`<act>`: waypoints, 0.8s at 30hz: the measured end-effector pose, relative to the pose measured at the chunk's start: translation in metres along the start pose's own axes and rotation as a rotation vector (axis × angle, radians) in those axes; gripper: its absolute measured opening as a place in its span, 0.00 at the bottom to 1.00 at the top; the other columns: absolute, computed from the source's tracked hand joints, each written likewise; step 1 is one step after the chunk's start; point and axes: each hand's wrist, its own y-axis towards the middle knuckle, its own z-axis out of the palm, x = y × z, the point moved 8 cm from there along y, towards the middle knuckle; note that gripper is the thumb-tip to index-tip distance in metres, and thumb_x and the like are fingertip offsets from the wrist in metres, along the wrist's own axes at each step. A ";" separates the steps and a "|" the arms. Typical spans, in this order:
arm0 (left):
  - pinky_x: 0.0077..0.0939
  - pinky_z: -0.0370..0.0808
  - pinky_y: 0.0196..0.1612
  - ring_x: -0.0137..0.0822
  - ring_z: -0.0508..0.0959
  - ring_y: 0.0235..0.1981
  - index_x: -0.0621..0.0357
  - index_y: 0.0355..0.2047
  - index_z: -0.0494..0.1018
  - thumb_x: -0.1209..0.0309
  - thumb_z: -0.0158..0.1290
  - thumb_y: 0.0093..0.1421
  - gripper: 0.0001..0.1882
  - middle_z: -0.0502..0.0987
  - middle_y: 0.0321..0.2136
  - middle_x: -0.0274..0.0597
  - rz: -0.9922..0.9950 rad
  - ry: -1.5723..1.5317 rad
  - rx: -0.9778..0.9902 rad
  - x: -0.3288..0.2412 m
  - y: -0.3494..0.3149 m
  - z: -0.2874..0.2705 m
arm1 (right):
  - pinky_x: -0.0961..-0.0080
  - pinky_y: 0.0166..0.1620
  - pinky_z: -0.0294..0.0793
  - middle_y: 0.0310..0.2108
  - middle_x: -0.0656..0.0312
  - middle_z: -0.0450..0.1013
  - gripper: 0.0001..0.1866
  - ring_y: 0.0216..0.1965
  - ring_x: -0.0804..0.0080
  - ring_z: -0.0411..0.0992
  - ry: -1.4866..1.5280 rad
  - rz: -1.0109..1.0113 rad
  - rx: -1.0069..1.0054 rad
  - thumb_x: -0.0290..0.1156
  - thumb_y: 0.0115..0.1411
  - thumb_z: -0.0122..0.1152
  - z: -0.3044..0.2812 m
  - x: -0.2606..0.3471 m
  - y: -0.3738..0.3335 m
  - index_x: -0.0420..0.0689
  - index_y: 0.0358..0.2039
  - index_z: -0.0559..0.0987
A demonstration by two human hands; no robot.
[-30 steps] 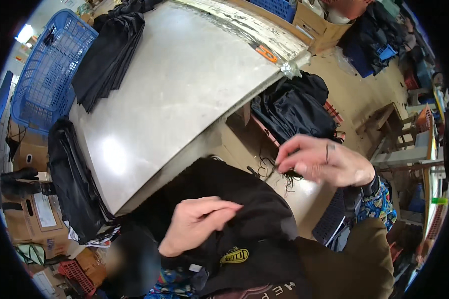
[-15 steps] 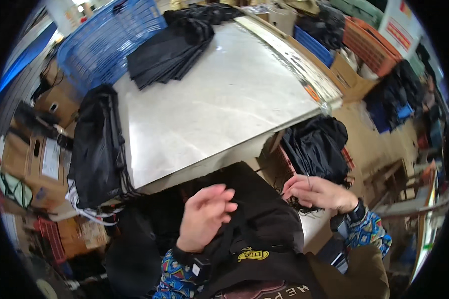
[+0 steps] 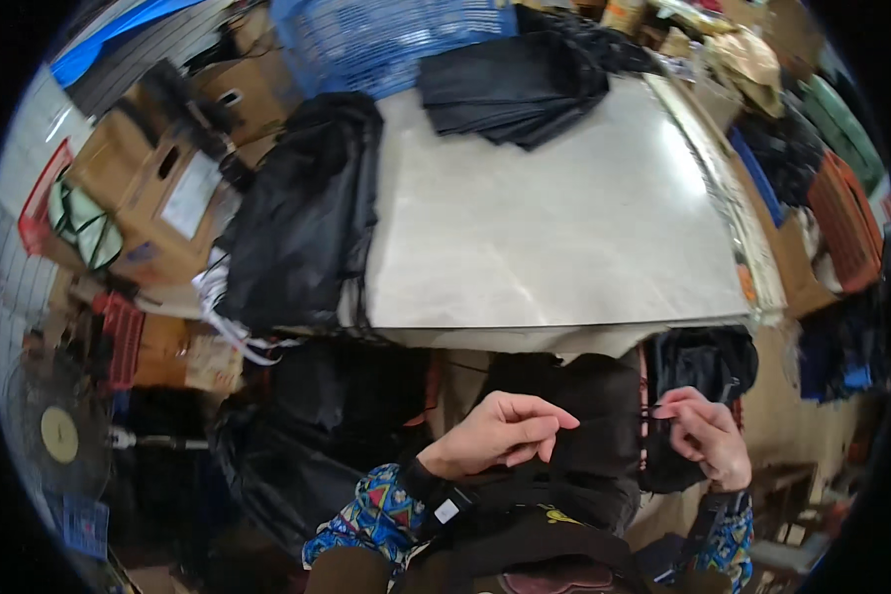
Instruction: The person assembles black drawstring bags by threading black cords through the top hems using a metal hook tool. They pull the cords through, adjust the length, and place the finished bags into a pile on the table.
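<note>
My left hand (image 3: pixel 502 434) is held over my dark apron (image 3: pixel 584 416), in front of the table. Its thumb and index finger are pressed together, the other fingers curled; whatever may be between them is too small to see. To the right, my right hand (image 3: pixel 708 436) hovers beside a crate of black fabric (image 3: pixel 701 361), fingers bent in a pinch. A thin dark bit shows at its fingertips, too small to name. A fanned stack of black fabric pieces (image 3: pixel 510 87) lies on the table's far side. Black fabric bags with cords (image 3: pixel 302 213) hang over its left edge.
The pale metal-topped table (image 3: pixel 554 238) spans the middle. A blue plastic crate (image 3: pixel 386 45) stands behind it. Cardboard boxes (image 3: pixel 163 198) are at the left, an orange crate (image 3: pixel 846 218) at the far right. A large black fabric heap (image 3: pixel 297 445) lies below the table's left side.
The view has swung, so the table sits further right. My left hand, loosely open before, has closed its thumb and index finger. My right hand's fingers are also bent in a pinch now.
</note>
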 end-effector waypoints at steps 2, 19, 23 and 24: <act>0.14 0.64 0.14 0.24 0.70 0.13 0.70 0.44 0.72 0.75 0.44 0.64 0.12 0.79 0.26 0.47 0.143 -0.291 -0.018 -0.011 -0.019 -0.018 | 0.89 0.16 0.50 0.40 0.64 0.64 0.16 0.15 0.87 0.57 0.050 0.058 -0.106 0.32 0.65 0.47 -0.015 -0.013 0.003 0.30 0.37 0.75; 0.18 0.67 0.38 0.21 0.71 0.32 0.60 0.41 0.75 0.66 0.52 0.62 0.12 0.77 0.34 0.33 0.858 0.143 -1.371 -0.041 -0.127 -0.154 | 0.89 0.23 0.58 0.21 0.69 0.67 0.16 0.19 0.87 0.58 -0.371 0.071 0.236 0.34 0.67 0.44 0.133 -0.006 0.089 0.39 0.49 0.72; 0.17 0.65 0.43 0.22 0.71 0.39 0.63 0.42 0.75 0.67 0.51 0.62 0.13 0.77 0.38 0.35 0.935 -0.079 -1.445 -0.073 -0.174 -0.229 | 0.90 0.23 0.55 0.21 0.69 0.67 0.17 0.19 0.89 0.57 -0.312 0.119 0.253 0.37 0.68 0.43 0.143 -0.017 0.095 0.38 0.46 0.73; 0.17 0.65 0.43 0.23 0.72 0.39 0.65 0.42 0.75 0.67 0.50 0.62 0.13 0.77 0.39 0.36 0.993 -0.072 -1.421 -0.084 -0.174 -0.240 | 0.90 0.23 0.55 0.21 0.70 0.67 0.17 0.19 0.89 0.57 -0.337 0.107 0.262 0.37 0.68 0.43 0.148 -0.017 0.096 0.38 0.47 0.73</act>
